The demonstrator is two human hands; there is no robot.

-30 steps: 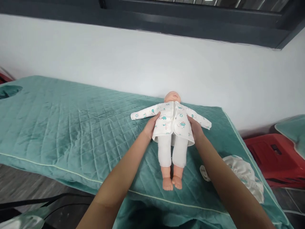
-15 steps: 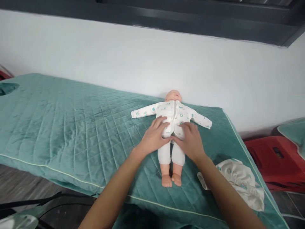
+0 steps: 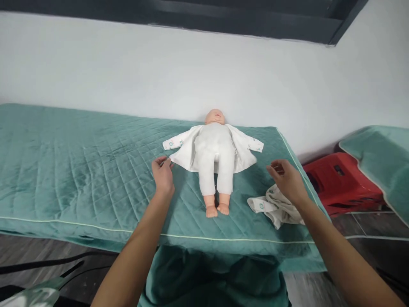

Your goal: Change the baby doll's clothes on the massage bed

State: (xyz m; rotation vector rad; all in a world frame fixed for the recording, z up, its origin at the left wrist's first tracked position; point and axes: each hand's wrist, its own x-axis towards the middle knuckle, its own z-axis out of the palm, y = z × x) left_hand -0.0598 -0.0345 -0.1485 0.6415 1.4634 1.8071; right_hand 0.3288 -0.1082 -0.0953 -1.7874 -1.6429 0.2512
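Note:
A baby doll (image 3: pixel 214 149) lies on its back on the green quilted bed cover (image 3: pixel 105 179), its head by the wall and its bare feet towards me. Its white printed jacket (image 3: pixel 244 157) is spread apart at the front, baring the white cloth body, while both sleeves stay on the arms. My left hand (image 3: pixel 162 172) pinches the jacket's lower corner on the left side. My right hand (image 3: pixel 286 179), with thumb and fingers a little apart and nothing between them, hovers to the right of the other flap, not touching it.
A crumpled white printed baby garment (image 3: pixel 279 209) lies on the bed below my right hand. Past the bed's right edge stands a red plastic object (image 3: pixel 345 183), beside another green-covered surface (image 3: pixel 380 157). The white wall (image 3: pixel 159 72) runs along the back.
My hands have moved apart from the doll's belly to either side. The jacket, closed over the body before, now lies open with its flaps spread. The view has shifted a little.

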